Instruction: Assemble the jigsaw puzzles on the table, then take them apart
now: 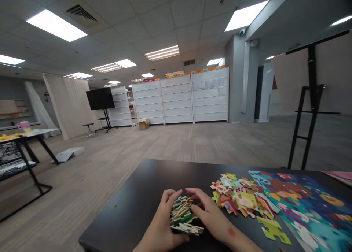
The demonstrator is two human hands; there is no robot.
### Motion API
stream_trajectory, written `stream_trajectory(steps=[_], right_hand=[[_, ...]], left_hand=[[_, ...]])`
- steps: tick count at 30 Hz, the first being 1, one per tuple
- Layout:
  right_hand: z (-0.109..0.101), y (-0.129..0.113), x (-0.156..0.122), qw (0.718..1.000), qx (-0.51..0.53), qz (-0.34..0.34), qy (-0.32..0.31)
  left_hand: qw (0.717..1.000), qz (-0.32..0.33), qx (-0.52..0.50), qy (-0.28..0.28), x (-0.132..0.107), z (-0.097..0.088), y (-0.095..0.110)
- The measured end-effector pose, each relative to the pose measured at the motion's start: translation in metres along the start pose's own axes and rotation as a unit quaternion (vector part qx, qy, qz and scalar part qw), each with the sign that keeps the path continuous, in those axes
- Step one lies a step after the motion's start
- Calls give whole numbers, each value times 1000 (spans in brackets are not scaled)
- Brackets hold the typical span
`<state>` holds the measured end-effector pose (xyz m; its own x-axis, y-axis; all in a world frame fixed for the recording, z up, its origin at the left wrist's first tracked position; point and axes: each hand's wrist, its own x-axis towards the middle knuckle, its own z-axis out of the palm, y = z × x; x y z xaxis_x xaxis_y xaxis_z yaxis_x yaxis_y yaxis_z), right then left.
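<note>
A bunch of jigsaw puzzle pieces (182, 212), most of them edge-on, sits between my two hands over the black table (129, 208). My left hand (162, 221) curls round its left side, with the thumb low at the near edge. From the right, my right hand (211, 216) wraps its bent fingers against the same bunch. To the right lies a loose heap of colourful puzzle pieces (242, 197). One green piece (272, 230) rests apart, nearer to me. Beside the heap spreads a bright picture sheet (316, 204) with animals on dark blue.
A black easel-like stand (308, 112) rises behind the table's right side. Pink sheets (339, 175) lie at the far right edge. On the left are a chair (19, 167) and a white table (41, 132). White shelving (176, 102) lines the back.
</note>
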<state>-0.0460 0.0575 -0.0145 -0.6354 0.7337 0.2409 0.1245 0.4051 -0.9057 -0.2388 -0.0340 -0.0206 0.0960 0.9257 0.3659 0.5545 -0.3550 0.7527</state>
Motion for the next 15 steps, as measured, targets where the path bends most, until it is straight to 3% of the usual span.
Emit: stream_trajectory(steps=[3,9,15], right_hand=[[1,-1,2,1000,21,-5,8],[12,-9,2,989,131,-41,-56],[9,2,18,986,163,13,-29]], left_hand=[[1000,0,-7,-2,2,2,-1],[996,-5,-92,0,8,10,6],[996,44,-76,14,18,7,9]])
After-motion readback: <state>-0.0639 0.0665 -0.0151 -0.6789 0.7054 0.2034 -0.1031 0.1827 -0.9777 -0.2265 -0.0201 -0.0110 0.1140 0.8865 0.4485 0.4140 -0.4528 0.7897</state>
